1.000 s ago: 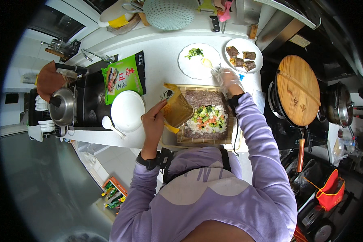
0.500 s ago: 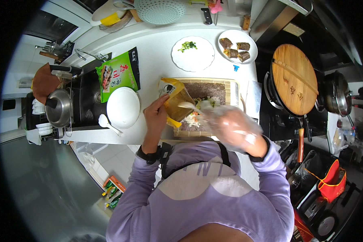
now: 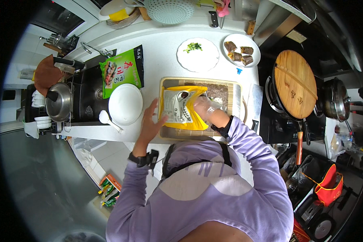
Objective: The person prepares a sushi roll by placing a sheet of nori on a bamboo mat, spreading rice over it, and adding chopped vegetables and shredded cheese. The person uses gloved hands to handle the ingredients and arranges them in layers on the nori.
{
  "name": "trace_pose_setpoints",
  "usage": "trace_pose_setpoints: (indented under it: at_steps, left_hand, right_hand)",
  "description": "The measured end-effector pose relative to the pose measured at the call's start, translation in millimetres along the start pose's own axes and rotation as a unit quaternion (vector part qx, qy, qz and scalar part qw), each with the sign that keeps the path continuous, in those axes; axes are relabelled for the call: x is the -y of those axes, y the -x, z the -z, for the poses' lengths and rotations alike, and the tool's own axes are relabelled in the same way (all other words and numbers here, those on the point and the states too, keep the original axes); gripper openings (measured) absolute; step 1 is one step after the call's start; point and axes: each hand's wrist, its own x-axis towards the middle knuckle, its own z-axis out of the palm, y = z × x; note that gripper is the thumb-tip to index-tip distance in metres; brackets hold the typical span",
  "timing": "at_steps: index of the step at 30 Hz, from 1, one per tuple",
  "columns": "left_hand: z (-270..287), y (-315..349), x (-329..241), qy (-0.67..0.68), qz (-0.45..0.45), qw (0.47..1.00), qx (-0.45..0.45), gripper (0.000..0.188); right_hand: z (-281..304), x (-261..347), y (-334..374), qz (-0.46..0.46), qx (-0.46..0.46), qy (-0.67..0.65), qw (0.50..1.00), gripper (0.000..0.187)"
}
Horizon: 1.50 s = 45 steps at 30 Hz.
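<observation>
A yellow plastic food bag, printed face up, spans the left part of a bamboo rolling mat. My right hand, in a clear plastic glove, is closed at the bag's right edge, its fingertips partly hidden by the bag. My bare left hand is open with fingers apart, its thumb close to the bag's left edge. Beyond the bag shows a dark seaweed sheet with a little rice. The bag and my right hand cover the rest of the filling. No spoon shows in my right hand.
Behind the mat stand a plate with chopped greens and a plate of cut seaweed rolls. To the left are a green package, a white plate and a rice paddle. A knife and lidded wok are right.
The yellow bag now lies flatter across the mat with its printed face up. My left hand has let go of it. My right hand has moved left to the bag; its white spoon is out of sight.
</observation>
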Motion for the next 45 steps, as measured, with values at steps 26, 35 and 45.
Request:
trace_pose_setpoints:
  at_steps: [26,35,45]
  left_hand:
    - [-32,-13,37,-0.183,-0.064,0.981,-0.001,0.084]
    - [-24,-21,59,-0.118,-0.017,0.990,-0.070,0.072]
    - [-26,-20,59,0.029,0.005,0.994,-0.106,0.062]
  right_hand:
    - [-62,-31,-2,-0.054,-0.023,-0.587,0.808,0.032]
    - [46,-1,31,-0.289,-0.017,-0.764,0.576,0.025]
    - [86,-8,65,-0.249,-0.043,-0.786,0.564,0.026]
